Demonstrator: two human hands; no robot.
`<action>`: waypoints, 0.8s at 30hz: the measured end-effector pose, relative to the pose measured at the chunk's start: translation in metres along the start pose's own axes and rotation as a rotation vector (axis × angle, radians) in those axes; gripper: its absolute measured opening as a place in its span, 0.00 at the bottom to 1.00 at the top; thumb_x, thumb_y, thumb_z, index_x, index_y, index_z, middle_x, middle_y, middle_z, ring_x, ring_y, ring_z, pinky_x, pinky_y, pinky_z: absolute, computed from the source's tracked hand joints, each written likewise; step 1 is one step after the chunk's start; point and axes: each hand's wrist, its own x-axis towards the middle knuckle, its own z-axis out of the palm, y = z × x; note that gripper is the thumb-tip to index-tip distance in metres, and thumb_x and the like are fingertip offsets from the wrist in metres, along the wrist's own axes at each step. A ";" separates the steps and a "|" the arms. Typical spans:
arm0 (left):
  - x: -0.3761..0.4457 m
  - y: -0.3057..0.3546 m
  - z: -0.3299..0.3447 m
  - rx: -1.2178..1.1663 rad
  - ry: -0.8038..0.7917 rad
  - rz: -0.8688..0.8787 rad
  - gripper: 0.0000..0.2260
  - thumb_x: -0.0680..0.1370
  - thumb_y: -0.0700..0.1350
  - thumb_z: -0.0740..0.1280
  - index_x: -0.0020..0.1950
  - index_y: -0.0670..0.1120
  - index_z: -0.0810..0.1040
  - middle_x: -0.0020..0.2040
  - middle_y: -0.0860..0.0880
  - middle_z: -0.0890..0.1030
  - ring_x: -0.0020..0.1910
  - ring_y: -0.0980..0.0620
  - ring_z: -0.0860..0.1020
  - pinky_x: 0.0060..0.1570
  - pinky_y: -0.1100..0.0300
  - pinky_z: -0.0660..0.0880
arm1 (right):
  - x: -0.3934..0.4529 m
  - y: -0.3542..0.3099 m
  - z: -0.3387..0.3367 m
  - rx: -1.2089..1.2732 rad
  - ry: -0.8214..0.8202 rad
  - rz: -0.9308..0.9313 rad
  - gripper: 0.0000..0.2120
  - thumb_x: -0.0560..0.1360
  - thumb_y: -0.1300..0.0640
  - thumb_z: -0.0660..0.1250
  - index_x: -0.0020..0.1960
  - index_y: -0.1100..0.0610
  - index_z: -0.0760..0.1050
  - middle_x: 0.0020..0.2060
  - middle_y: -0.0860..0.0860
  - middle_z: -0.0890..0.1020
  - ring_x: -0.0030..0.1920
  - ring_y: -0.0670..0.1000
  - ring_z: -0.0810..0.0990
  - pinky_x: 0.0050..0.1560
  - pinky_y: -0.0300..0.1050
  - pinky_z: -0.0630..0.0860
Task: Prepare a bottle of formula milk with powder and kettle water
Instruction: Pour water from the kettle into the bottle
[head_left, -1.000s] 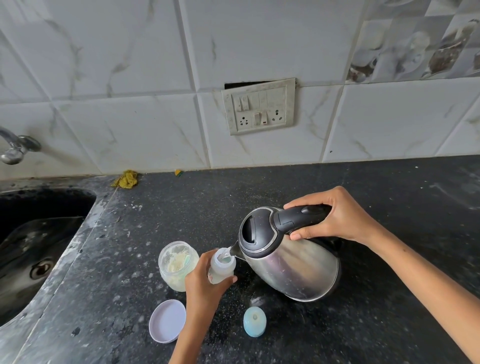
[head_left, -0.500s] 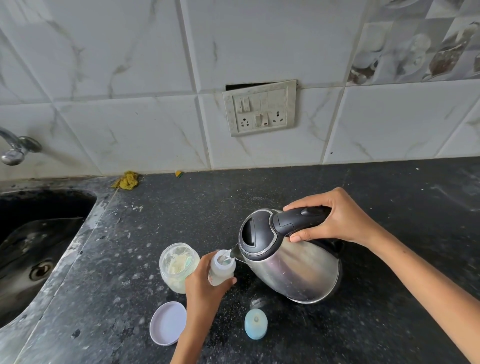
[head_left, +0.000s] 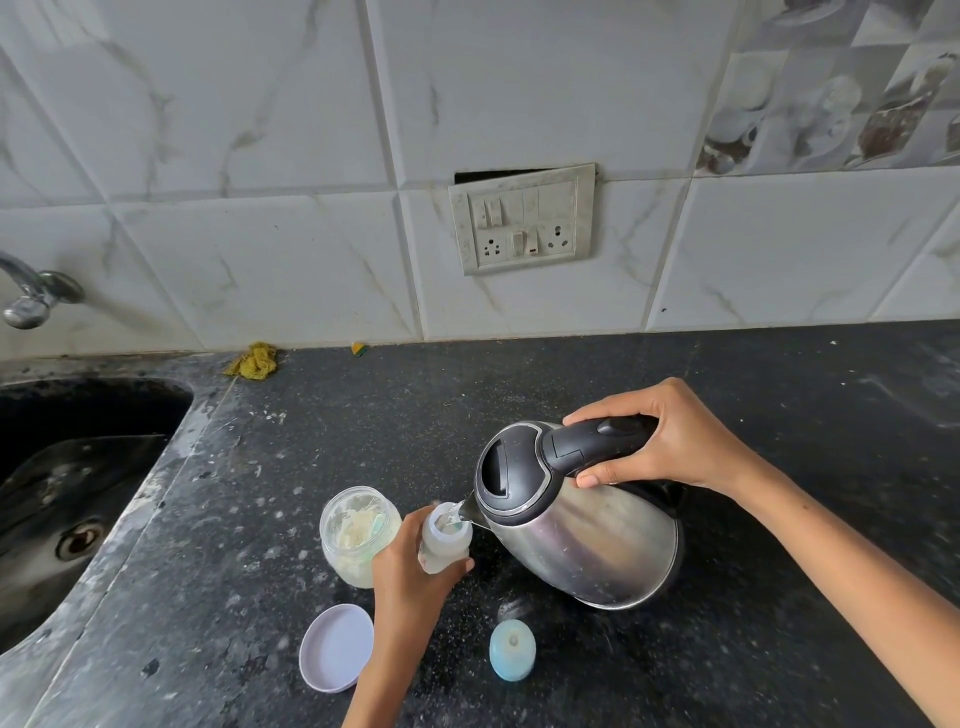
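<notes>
A steel kettle (head_left: 587, 545) with a black lid is tilted to the left, its spout over the mouth of a small clear baby bottle (head_left: 445, 540). My right hand (head_left: 670, 441) grips the kettle's black handle. Water runs from the spout into the bottle. My left hand (head_left: 410, 577) is wrapped around the bottle, which stands on the black counter (head_left: 675, 675). An open jar of pale formula powder (head_left: 358, 535) with a scoop inside stands just left of the bottle. The blue bottle cap with its teat (head_left: 511, 649) lies in front of the kettle.
The jar's white lid (head_left: 336, 647) lies upside down near the front edge. A dark sink (head_left: 67, 499) and a tap (head_left: 31, 296) are at the left. A yellow scrub (head_left: 252, 361) lies by the tiled wall, below a switch plate (head_left: 522, 226).
The kettle stays tilted over the bottle while water keeps flowing. Both hands hold nearly the same positions; the view has shifted slightly.
</notes>
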 end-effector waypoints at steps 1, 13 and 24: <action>0.000 0.000 0.000 -0.002 -0.003 -0.002 0.27 0.62 0.39 0.82 0.59 0.50 0.78 0.50 0.57 0.84 0.51 0.57 0.80 0.51 0.58 0.78 | 0.000 0.000 0.000 0.000 -0.001 0.000 0.24 0.57 0.56 0.84 0.52 0.50 0.85 0.45 0.41 0.87 0.49 0.40 0.85 0.54 0.38 0.79; -0.003 0.000 0.000 -0.025 0.014 -0.024 0.27 0.62 0.39 0.81 0.59 0.50 0.79 0.50 0.56 0.84 0.51 0.57 0.80 0.51 0.61 0.76 | 0.003 -0.002 0.003 -0.043 -0.012 -0.022 0.24 0.57 0.54 0.84 0.52 0.49 0.85 0.44 0.39 0.86 0.47 0.38 0.84 0.52 0.35 0.78; -0.002 0.007 0.007 -0.033 -0.001 -0.029 0.28 0.62 0.40 0.82 0.59 0.49 0.78 0.50 0.56 0.83 0.51 0.58 0.80 0.50 0.65 0.76 | -0.005 0.013 -0.004 0.014 0.038 -0.029 0.25 0.56 0.55 0.84 0.52 0.48 0.85 0.45 0.41 0.87 0.48 0.41 0.85 0.52 0.37 0.79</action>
